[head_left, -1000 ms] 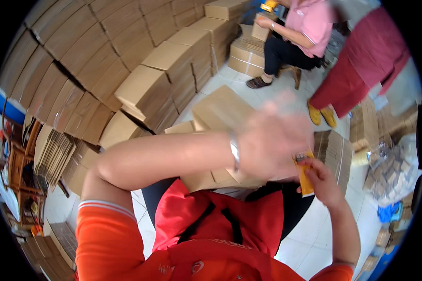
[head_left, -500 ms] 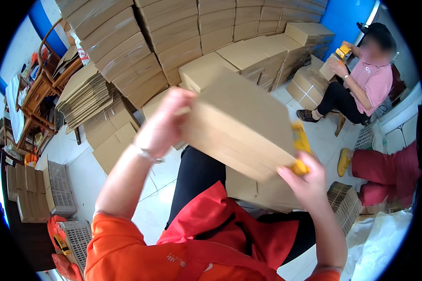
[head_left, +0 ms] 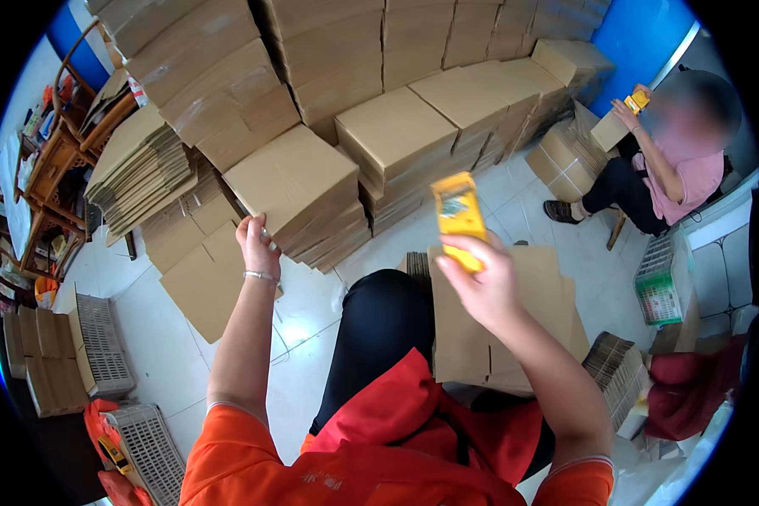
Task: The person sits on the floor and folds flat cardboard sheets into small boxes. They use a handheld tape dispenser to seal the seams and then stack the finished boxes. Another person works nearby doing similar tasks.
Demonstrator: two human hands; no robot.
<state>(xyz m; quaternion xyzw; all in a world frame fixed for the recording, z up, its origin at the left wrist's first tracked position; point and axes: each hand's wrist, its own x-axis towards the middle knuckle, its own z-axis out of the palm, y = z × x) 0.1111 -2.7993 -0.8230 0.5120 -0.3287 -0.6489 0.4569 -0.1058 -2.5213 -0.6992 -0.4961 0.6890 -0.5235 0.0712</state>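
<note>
My left hand [head_left: 259,246] has its fingers bent around the near left corner of a closed cardboard box [head_left: 299,173], which rests on a stack of flat cardboard. In my right hand [head_left: 485,282] is a yellow hand tool [head_left: 460,211] with an open frame and greyish parts inside; its exact kind is unclear. The tool is raised above flattened cartons [head_left: 510,312] that lie beside my right leg. Nothing else shows in that hand.
Tall stacks of boxes [head_left: 329,59] line the back. A pile of folded cardboard [head_left: 143,169] stands at left, with grey plastic crates [head_left: 148,443] nearer. At right a seated person [head_left: 675,169] holds another yellow tool against a carton. Bundled cardboard [head_left: 611,371] stands at lower right.
The box held up between both hands has moved left and down onto the stack. My right hand has let go of it and still has the yellow tool. The standing person at right has moved.
</note>
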